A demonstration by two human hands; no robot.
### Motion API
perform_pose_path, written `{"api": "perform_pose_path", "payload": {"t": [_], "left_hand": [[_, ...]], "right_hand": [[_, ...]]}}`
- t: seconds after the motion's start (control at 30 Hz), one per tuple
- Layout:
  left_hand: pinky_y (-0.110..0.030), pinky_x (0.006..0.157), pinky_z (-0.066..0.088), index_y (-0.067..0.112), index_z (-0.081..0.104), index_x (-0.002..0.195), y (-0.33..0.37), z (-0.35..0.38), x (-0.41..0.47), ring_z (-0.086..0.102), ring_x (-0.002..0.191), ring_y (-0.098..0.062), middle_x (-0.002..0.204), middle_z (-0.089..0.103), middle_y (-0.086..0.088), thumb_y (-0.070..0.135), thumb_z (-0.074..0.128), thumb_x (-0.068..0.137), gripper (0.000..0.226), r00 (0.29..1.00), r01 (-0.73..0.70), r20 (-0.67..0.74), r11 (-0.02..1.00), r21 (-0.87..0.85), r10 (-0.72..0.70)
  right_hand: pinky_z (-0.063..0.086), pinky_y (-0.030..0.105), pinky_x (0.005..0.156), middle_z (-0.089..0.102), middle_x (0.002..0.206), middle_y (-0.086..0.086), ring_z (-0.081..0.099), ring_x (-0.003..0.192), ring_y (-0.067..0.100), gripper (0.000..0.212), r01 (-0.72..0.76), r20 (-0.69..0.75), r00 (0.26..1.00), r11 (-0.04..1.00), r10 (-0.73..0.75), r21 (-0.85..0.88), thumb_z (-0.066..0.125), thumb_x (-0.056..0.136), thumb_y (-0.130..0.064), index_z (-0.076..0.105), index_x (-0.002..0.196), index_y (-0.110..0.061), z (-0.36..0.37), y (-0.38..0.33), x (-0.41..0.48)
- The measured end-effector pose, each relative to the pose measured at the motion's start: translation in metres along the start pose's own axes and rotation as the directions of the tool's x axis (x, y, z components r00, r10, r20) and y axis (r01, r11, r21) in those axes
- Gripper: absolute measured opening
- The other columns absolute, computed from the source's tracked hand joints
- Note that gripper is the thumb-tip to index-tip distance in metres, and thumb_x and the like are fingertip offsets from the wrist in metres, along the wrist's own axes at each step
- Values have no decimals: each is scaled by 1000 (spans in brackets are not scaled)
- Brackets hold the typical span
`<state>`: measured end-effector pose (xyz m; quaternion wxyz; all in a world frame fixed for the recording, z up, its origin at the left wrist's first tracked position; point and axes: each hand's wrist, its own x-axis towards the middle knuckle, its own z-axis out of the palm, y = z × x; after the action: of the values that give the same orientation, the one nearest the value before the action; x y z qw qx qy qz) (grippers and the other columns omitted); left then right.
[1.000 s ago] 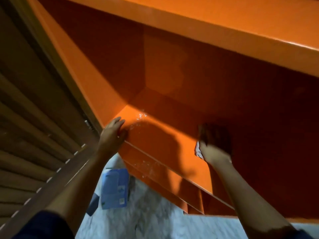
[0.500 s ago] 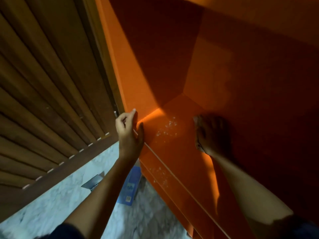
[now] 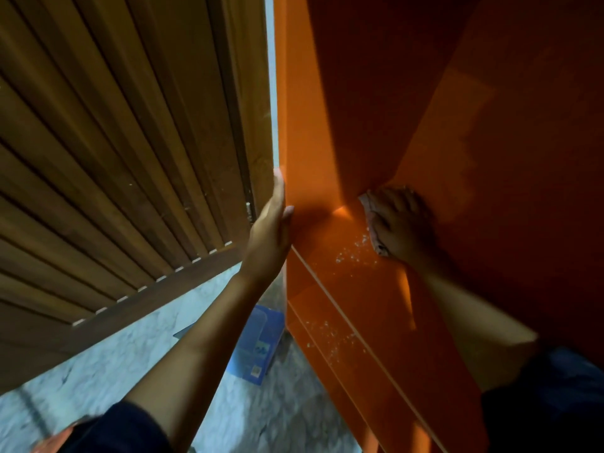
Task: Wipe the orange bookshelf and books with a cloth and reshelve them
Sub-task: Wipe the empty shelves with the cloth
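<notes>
Your right hand (image 3: 400,223) presses a pale cloth (image 3: 372,220) flat on the shelf board, fingers spread and curled over it, in the back left corner of the orange bookshelf (image 3: 327,125). White crumbs (image 3: 354,251) lie just beside the cloth, toward the board's front edge; the right hand is the nearer one. Your left hand (image 3: 269,237) lies open and flat against the bookshelf's left side panel, holding nothing. Glossy smooth paint. A blue book (image 3: 258,344) rests on the marble floor (image 3: 130,371) below.

Two hands (image 3: 269,230), one cloth (image 3: 372,220), one bookshelf (image 3: 359,305).
</notes>
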<state>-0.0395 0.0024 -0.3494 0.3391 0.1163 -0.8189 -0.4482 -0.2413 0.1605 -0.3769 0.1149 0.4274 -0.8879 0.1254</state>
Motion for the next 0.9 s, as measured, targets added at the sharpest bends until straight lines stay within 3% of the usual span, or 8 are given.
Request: {"api": "perform_pose_path", "payload": {"t": [0.13, 0.27, 0.37, 0.5, 0.6, 0.7, 0.8, 0.9], "left_hand": [[-49, 99, 46, 58, -15, 137, 0, -6, -1, 54, 121, -23, 139, 47, -15, 23, 32, 101, 69, 999, 23, 47, 999, 48, -25], [-49, 95, 49, 53, -18, 137, 1, -8, -1, 57, 116, -24, 136, 49, -18, 17, 33, 101, 72, 998, 18, 54, 997, 81, -22], [-47, 95, 50, 51, -20, 137, 4, -9, -2, 57, 116, -28, 138, 47, -20, 26, 33, 99, 70, 998, 10, 66, 994, 106, -17], [-46, 92, 50, 45, -9, 134, 11, -11, -1, 60, 110, -33, 134, 50, -24, 28, 33, 99, 57, 998, 18, 61, 992, 124, -25], [-46, 91, 50, 45, -10, 133, 13, -13, -2, 61, 108, -33, 131, 53, -24, 27, 34, 98, 59, 998, 8, 68, 992, 126, -16], [-43, 89, 48, 24, 0, 144, 14, -14, 0, 62, 104, -33, 124, 57, -25, 33, 34, 96, 60, 993, 62, 88, 988, 139, -75], [-43, 87, 52, -2, 18, 145, 17, -17, 0, 61, 98, -19, 119, 60, -21, 48, 27, 92, 74, 988, 102, 107, 988, 118, -115], [-24, 83, 47, -1, 27, 143, 17, -20, 1, 60, 96, -7, 113, 62, -10, 66, 14, 89, 86, 980, 138, 130, 986, 93, -150]], "right_hand": [[30, 48, 109, 52, 137, 5, 43, 127, 34, 49, 128, 36, 991, 986, -133, 105, 34, 91, -38, 52, 134, -22, 1, -9, -5], [30, 46, 110, 47, 141, 3, 35, 133, 32, 50, 161, 103, 978, 967, -183, 198, 32, 91, -41, 49, 136, -26, 1, -24, -16], [28, 44, 110, 41, 145, 4, 28, 136, 29, 49, 131, 162, 971, 962, -173, 239, 33, 90, -43, 48, 135, -33, 2, -36, -24], [29, 44, 110, 49, 139, 9, 36, 129, 33, 44, 233, 142, 949, 931, -281, 281, 40, 94, -30, 50, 135, -18, 0, -53, -27], [39, 48, 102, 49, 139, 1, 44, 126, 35, 43, 260, 120, 948, 933, -296, 248, 38, 95, -35, 48, 136, -26, 1, -61, -31], [46, 46, 88, 51, 138, -6, 47, 123, 35, 42, 268, 79, 956, 949, -284, 166, 40, 93, -39, 49, 133, -33, -1, -74, -40], [47, 45, 85, 51, 137, -7, 47, 122, 35, 42, 263, 73, 957, 947, -280, 182, 45, 90, -34, 49, 132, -34, 0, -85, -46], [45, 42, 85, 52, 135, -11, 47, 122, 30, 41, 230, 64, 966, 950, -249, 212, 45, 90, -35, 53, 131, -32, 0, -94, -51]]}}
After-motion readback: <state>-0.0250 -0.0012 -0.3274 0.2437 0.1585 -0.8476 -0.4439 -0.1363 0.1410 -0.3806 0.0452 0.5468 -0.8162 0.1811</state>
